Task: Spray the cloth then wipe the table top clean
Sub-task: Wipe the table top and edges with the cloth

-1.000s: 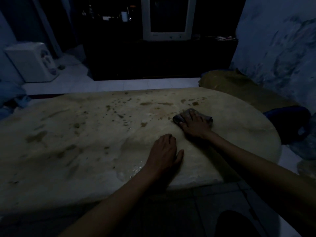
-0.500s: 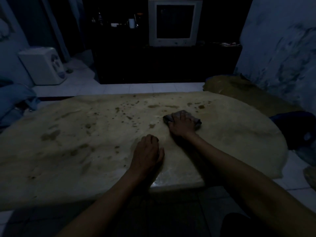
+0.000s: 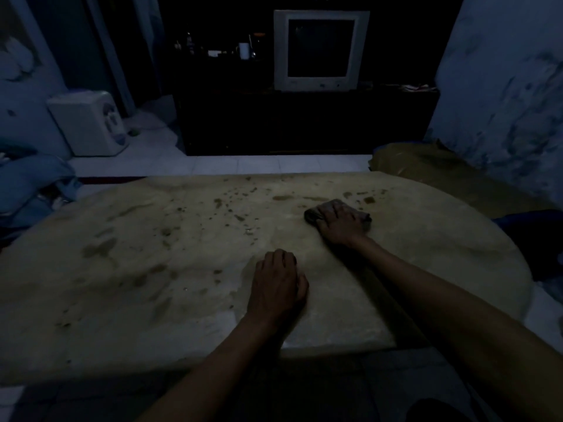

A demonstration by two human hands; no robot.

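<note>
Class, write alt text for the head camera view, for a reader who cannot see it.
In a dim room, a person's right hand presses a dark cloth on a stained, pale table top, while the left hand rests on the table nearer the front edge. Brown spots mark the surface left of the cloth; an old monitor stands behind.

The stained left half of the bench (image 3: 122, 269) lies open; only the left hand (image 3: 278, 284) and the cloth (image 3: 335, 213) occupy its surface.
</note>
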